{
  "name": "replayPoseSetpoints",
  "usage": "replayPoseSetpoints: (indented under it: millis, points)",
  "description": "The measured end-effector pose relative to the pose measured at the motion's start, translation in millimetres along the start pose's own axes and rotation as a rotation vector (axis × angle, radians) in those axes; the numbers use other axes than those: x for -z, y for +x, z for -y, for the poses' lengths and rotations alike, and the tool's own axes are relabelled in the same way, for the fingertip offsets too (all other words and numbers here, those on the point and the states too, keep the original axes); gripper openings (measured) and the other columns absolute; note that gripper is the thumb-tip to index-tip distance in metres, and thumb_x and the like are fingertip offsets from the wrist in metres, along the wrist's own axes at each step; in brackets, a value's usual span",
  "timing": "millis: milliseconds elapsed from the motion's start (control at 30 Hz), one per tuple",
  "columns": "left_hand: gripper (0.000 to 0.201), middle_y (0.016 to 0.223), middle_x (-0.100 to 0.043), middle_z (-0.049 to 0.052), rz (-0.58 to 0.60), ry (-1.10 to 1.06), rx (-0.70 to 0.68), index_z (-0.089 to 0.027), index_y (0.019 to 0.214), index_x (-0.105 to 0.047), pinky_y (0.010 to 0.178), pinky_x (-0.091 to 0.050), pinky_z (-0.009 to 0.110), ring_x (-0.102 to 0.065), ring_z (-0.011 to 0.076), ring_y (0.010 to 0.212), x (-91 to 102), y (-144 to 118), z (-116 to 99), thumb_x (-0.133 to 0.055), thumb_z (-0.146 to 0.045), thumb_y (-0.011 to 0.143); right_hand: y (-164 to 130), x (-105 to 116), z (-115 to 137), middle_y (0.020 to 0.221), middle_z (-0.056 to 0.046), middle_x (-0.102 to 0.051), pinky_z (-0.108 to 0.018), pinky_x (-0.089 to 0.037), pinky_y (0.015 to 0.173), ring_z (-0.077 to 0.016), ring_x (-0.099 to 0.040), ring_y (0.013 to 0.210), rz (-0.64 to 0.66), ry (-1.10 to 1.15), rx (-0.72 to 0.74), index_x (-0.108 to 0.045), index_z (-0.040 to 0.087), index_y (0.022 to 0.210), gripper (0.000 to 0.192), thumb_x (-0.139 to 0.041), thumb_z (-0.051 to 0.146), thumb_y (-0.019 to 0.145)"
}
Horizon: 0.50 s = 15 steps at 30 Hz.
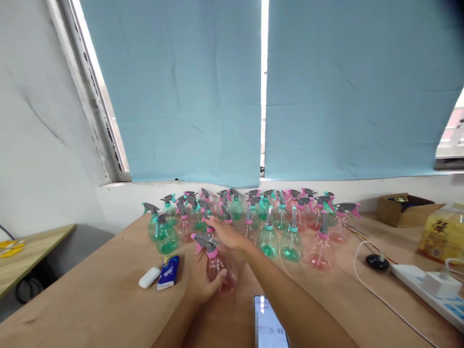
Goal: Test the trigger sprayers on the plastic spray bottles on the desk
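My left hand [203, 282] grips a pink bottle [217, 263] at lower centre on the tabletop [108, 290]; my right hand [226, 234], open, reaches over it. Its sleeve-side arm could knock neighbouring bottles [268, 237] over.

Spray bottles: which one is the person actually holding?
The pink bottle nearest the camera, apart from the cluster: the left hand grips its body, while the right hand reaches past its grey trigger.
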<state>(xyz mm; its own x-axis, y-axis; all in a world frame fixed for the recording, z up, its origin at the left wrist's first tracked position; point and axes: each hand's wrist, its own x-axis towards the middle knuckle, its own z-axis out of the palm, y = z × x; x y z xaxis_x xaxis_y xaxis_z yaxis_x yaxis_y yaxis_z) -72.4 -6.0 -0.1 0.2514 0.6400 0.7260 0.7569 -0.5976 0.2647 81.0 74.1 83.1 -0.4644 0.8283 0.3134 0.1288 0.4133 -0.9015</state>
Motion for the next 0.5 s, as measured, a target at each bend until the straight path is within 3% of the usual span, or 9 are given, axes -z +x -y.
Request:
replayPoseSetpoints:
  millis: [133,233,300,367,500]
  points:
    - [0.062,0.129,-0.060,0.020,0.010,-0.031,0.018,-0.014,0.137,-0.047,0.100,-0.046,0.054,-0.058,0.0377,0.119,-1.8,0.7,1.7,-0.057,-0.049,0.086,-19.7,21.9,26.1,0.138,-0.004,-0.058,-0.054,-0.019,0.118,-0.0267,-0.035,0.140,-0.246,-0.153,0.356,-0.062,0.032,0.132,0.044,-0.039,0.053,0.101]
    - [0.061,0.128,-0.060,0.017,0.032,-0.015,0.072,-0.016,0.135,-0.049,0.102,-0.044,0.053,-0.056,0.0372,0.121,-5.2,3.8,0.2,-0.060,-0.049,0.085,-33.4,43.2,50.3,0.124,-0.006,-0.067,-0.047,-0.037,0.111,-0.0244,-0.053,0.124,-0.554,-0.183,0.563,-0.069,0.029,0.122,0.032,-0.054,0.041,0.096]
    - [0.060,0.126,-0.060,0.017,0.002,0.036,0.183,-0.016,0.131,-0.051,0.102,-0.044,0.053,-0.056,0.0371,0.120,-6.9,6.5,1.7,-0.061,-0.052,0.084,-43.1,55.9,58.4,0.121,-0.006,-0.068,-0.041,-0.047,0.102,-0.0224,-0.061,0.114,-0.693,-0.150,0.603,-0.069,0.028,0.121,0.030,-0.054,0.036,0.096]
    - [0.062,0.128,-0.057,0.016,-0.045,0.078,0.316,-0.017,0.130,-0.052,0.102,-0.045,0.053,-0.056,0.0362,0.119,-7.3,9.3,6.9,-0.061,-0.056,0.083,-53.8,65.1,56.4,0.124,-0.007,-0.066,-0.036,-0.054,0.091,-0.0220,-0.064,0.109,-0.766,-0.123,0.586,-0.062,0.027,0.132,0.039,-0.057,0.034,0.094]
    - [0.069,0.134,-0.049,0.017,-0.110,0.098,0.428,-0.015,0.134,-0.050,0.109,-0.040,0.052,-0.049,0.0358,0.127,-5.5,14.7,25.1,-0.058,-0.062,0.083,-73.3,72.8,28.2,0.116,-0.009,-0.069,-0.038,-0.054,0.093,-0.0228,-0.067,0.103,-0.782,-0.046,0.507,-0.045,0.024,0.146,0.065,-0.069,0.032,0.086]
